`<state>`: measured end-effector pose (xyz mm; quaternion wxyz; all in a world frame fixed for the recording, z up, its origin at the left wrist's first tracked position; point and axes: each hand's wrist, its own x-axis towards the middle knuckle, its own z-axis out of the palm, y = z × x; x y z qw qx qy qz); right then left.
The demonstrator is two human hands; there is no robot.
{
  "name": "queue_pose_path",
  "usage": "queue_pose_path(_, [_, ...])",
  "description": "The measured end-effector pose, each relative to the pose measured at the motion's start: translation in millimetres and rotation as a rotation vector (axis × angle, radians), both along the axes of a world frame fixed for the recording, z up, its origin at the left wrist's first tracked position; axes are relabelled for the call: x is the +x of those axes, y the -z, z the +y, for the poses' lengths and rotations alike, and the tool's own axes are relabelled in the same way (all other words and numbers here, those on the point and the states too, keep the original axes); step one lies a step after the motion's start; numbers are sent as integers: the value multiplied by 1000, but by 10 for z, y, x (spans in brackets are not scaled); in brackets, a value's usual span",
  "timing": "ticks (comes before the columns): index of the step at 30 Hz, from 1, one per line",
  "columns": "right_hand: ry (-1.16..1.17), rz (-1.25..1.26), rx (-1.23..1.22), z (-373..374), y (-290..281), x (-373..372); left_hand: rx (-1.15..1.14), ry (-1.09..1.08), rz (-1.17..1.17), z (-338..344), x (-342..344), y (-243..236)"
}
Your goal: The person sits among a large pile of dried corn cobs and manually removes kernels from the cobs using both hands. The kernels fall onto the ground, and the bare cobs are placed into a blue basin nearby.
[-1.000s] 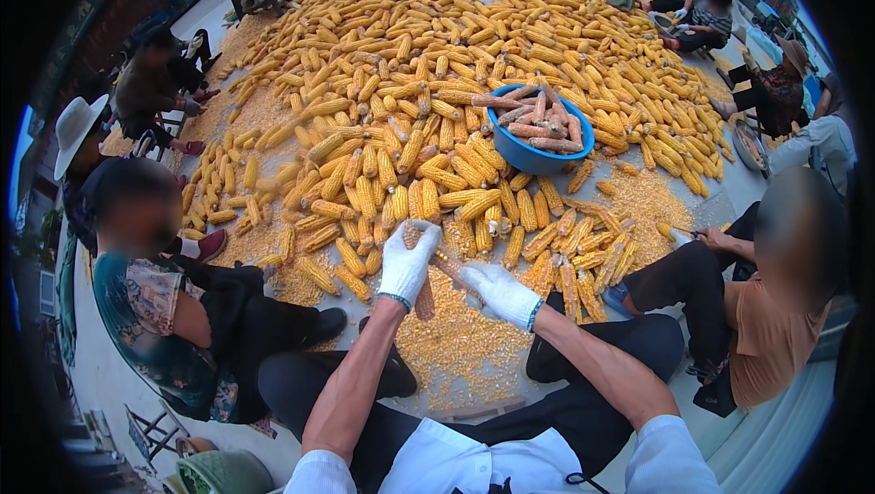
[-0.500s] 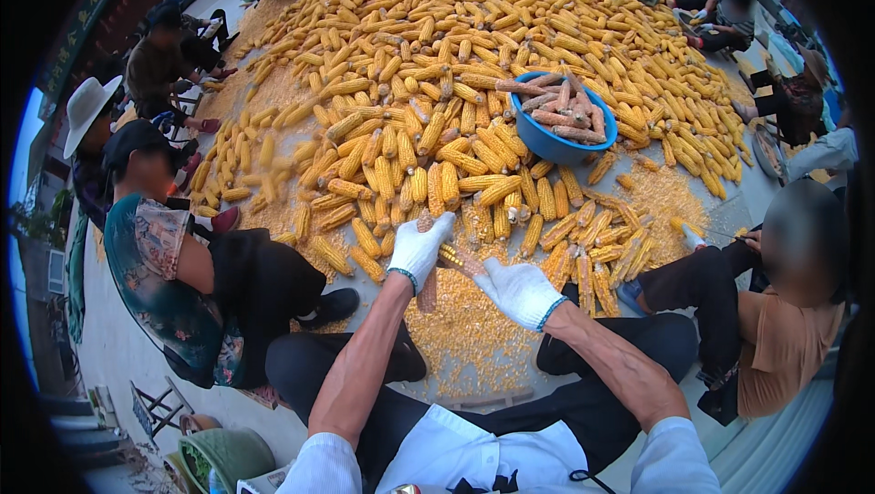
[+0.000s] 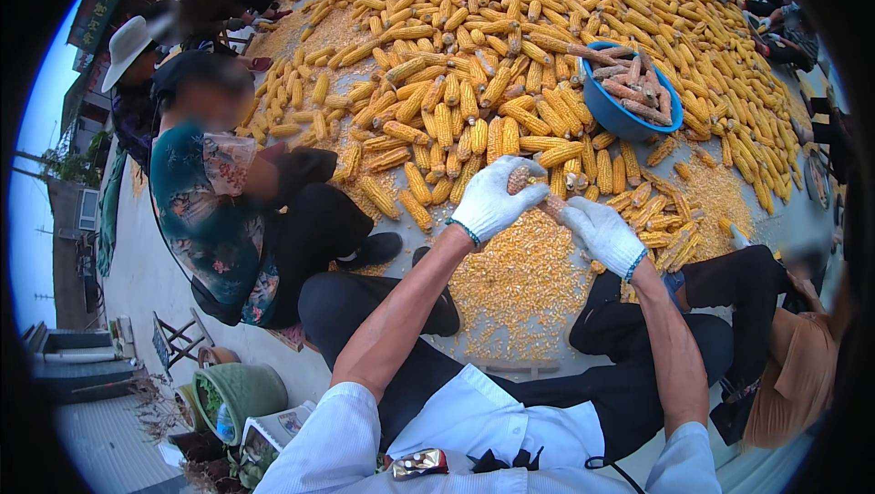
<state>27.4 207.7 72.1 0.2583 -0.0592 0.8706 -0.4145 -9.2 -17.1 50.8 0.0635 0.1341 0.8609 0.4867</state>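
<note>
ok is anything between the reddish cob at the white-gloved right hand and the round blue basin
Yellow corn ears lie low between the reddish cob at the white-gloved right hand and the round blue basin; nothing taller shows.

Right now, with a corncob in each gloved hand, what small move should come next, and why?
Probably a slight turn of the corncob in the right hand, to check it for kernels: the hand covers much of it, so I can't tell whether any remain. The left hand grips a second corncob, and loose kernels lie spread below.
</note>
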Motion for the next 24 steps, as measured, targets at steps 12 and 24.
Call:
queue_pose_path(12, [-182, 186, 122, -134, 345, 151, -191, -127, -18, -3, 123, 284])
queue_pose_path(24, [-92, 176, 177, -250, 314, 242, 437, -302, -507, -85, -42, 275])
